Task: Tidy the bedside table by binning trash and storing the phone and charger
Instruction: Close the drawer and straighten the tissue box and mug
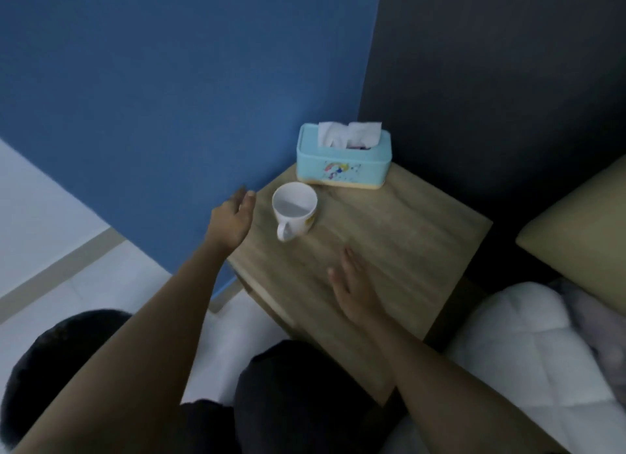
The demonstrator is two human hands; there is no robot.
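Mug and tissue box at rear; bare foreground.

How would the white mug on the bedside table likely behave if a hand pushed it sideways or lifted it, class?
The white mug looks rigid and glazed, so it would probably slide on the smooth table rather than tip. It looks empty, so likely light. Its handle faces the person, offering a secure hold. If ceramic, it could chip when dropped.

wooden bedside table; white mug, turquoise tissue box on top
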